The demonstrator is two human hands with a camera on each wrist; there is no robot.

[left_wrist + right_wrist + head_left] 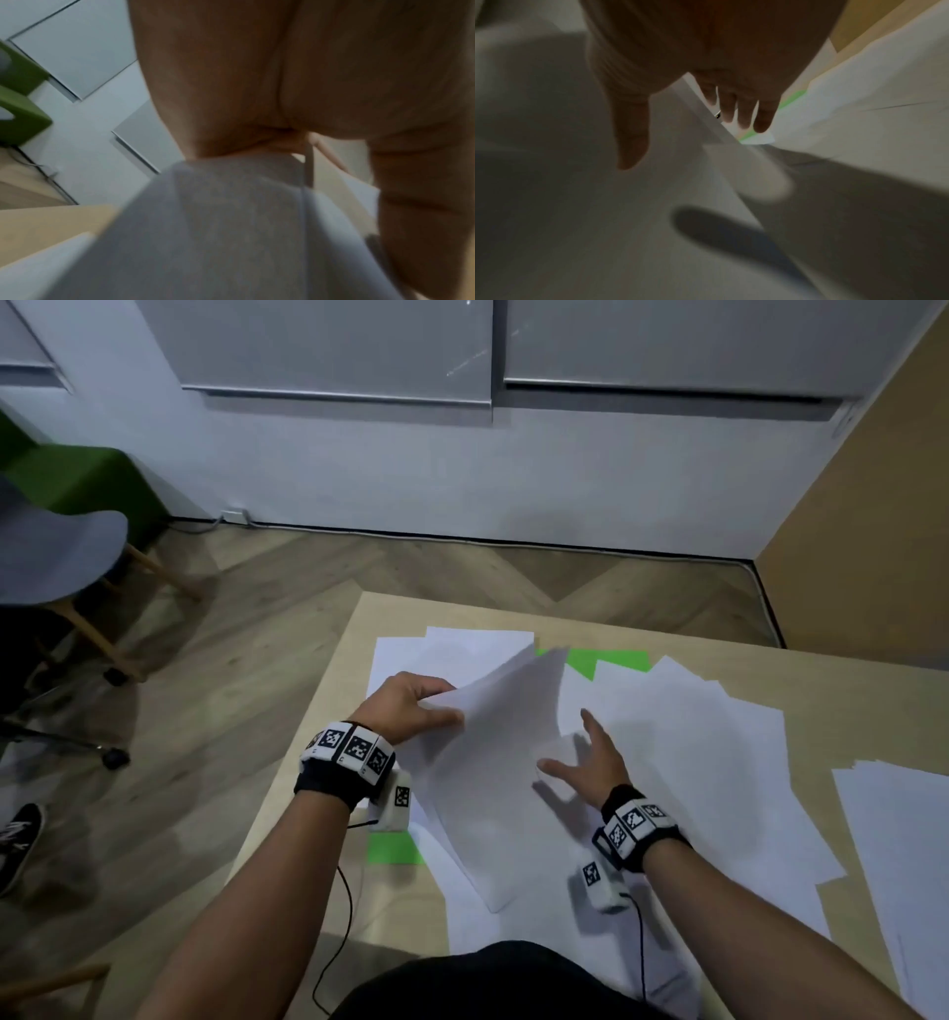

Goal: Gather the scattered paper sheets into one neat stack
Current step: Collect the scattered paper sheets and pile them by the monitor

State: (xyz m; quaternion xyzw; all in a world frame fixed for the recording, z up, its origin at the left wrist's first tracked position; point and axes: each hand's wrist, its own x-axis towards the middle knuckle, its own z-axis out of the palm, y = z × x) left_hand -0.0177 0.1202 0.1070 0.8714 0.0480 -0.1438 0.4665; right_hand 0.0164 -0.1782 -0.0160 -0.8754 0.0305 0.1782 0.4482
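Left hand (411, 706) grips a bundle of white sheets (493, 762), tilted up off the table (308, 762) — thumb on top. Right hand (590, 762) spread wide, holding nothing, over loose sheets (719, 762) scattered just beside — green paper (611, 660) beneath.

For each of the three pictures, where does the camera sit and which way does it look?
Head: worn on the head, looking forward and down at the table; both forearms, left hand holding lifted sheets, right hand spread.
Left wrist: under the left palm, looking along the lifted sheets.
Right wrist: under the right hand, its fingers over paper.
Shared: the green patch appears in head and right wrist views.
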